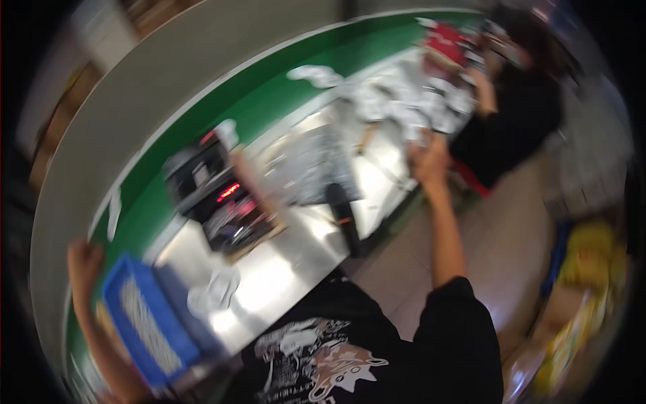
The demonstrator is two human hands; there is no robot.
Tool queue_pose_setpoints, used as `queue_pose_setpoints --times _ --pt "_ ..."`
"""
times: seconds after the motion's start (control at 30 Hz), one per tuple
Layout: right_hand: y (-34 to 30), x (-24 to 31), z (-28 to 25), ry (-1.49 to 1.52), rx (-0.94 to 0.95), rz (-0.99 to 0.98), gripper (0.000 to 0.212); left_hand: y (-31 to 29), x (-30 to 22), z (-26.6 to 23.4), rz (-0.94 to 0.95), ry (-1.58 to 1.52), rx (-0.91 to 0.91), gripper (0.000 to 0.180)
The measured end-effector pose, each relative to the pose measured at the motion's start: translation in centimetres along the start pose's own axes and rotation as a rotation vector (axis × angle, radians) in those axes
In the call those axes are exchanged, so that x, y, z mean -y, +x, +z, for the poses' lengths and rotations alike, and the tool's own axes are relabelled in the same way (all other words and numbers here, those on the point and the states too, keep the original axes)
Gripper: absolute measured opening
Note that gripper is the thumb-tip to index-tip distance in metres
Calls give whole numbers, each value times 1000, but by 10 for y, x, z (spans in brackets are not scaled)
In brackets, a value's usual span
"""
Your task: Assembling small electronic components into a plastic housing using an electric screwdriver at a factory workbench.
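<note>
White pieces point(404, 108) lie in a loose heap toward the far right of the metal table point(269, 273), and your right hand point(431, 160) is at their near edge; blur hides how open it is or whether it holds any. Your left hand point(85, 266), just left of the blue bin point(173, 330), looks curled, but its grip can't be told. You seem to be picking from the heap; next probably calls for a light grasp on one piece.

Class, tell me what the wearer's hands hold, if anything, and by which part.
Left hand: nothing visibly held. Right hand, near white items: too blurred to tell.
</note>
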State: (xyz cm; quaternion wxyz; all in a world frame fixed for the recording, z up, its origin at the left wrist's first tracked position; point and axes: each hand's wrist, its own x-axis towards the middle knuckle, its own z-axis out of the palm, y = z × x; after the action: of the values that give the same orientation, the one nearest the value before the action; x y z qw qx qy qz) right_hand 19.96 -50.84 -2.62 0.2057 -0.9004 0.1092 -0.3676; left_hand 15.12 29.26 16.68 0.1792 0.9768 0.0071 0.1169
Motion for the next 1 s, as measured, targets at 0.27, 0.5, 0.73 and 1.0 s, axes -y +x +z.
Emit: queue_pose_setpoints --times 0.27,0.5,0.73,1.0 --pt "7 -22 15 -108 66 9 39 93 -116 74 132 9 289 19" --pt "4 -40 9 -86 12 -25 37 166 -140 172 274 217 372 31" --pt "1 -11 4 -64 29 28 39 177 -139 239 288 173 359 26" --pt "5 7 14 5 -25 -50 36 205 -1 300 189 -354 227 40"
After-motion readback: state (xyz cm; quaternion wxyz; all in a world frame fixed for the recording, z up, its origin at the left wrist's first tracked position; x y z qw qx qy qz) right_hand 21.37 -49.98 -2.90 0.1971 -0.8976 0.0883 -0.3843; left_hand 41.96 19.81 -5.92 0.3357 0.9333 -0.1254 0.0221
